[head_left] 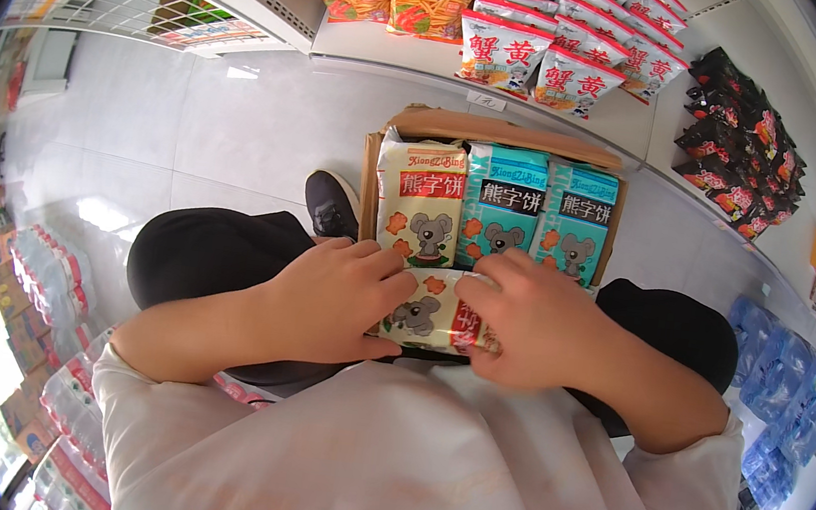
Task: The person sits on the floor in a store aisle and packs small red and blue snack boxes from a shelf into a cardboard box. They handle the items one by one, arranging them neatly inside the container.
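My left hand and my right hand grip opposite ends of a cream biscuit packet, which lies sideways at the near side of an open cardboard box. Fingers cover parts of both its ends. Beyond it in the box, a cream biscuit packet with a red label lies at the left. Beside it are a teal packet in the middle and another teal packet at the right, both with koala pictures. The box's near part is hidden by my hands and the held packet.
Ahead, a white shelf bears orange snack bags, white-and-red snack bags and black snack bags. My shoe is left of the box. Shrink-wrapped bottles stand at left, blue-wrapped bottles at right.
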`<state>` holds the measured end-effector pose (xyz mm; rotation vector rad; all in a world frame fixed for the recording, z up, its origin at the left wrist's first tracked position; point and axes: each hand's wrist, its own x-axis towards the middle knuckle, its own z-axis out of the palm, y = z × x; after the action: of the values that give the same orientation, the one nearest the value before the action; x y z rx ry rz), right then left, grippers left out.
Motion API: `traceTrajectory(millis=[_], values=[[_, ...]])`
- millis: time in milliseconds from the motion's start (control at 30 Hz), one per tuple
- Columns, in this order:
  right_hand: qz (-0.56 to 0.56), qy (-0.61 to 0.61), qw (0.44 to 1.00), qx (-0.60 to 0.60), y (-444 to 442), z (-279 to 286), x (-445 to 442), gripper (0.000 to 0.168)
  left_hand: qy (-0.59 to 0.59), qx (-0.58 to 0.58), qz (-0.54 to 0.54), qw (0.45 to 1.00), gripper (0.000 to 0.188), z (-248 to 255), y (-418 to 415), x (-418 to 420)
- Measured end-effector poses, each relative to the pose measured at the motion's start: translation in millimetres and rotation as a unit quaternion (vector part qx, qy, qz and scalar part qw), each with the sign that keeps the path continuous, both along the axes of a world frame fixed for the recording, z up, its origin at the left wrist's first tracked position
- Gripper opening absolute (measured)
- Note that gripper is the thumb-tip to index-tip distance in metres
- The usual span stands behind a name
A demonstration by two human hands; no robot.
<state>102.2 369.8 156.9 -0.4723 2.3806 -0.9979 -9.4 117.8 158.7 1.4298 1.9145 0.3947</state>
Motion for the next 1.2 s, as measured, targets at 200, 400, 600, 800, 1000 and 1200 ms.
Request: traceTrajectory(millis=[200,400,600,800,1000,1200], values=[[-0.015,-0.006,0.997,-0.076,-1.8,-21.1,0.7,0.046,-0.005,-0.051,-0.001,0.999,0.063,-0.7,2.6,3.4],[-0.055,-0.001,0.993,-0.101,-12.6,-32.9,4.8,0.048,0.000,-0.040,0.016,0.999,0.067,-3.7,1.7,4.8],[-0.082,0.124,0.989,-0.025,-24.1,-40.3,12.8,0.048,0.067,-0.032,0.017,0.997,0.070,-7.6,0.6,7.7],[-0.077,0.195,0.977,0.029,-30.5,-40.5,17.6,0.046,0.206,-0.041,-0.003,0.978,0.068,-16.2,2.0,25.7],[-0.209,0.020,0.975,-0.072,-23.3,-27.4,20.7,0.040,0.207,-0.033,-0.043,0.977,0.065,-20.7,-2.4,21.1],[-0.165,-0.261,0.950,0.039,-0.3,-9.0,-0.1,0.027,0.156,-0.036,-0.033,0.987,0.054,-9.9,4.6,15.7]])
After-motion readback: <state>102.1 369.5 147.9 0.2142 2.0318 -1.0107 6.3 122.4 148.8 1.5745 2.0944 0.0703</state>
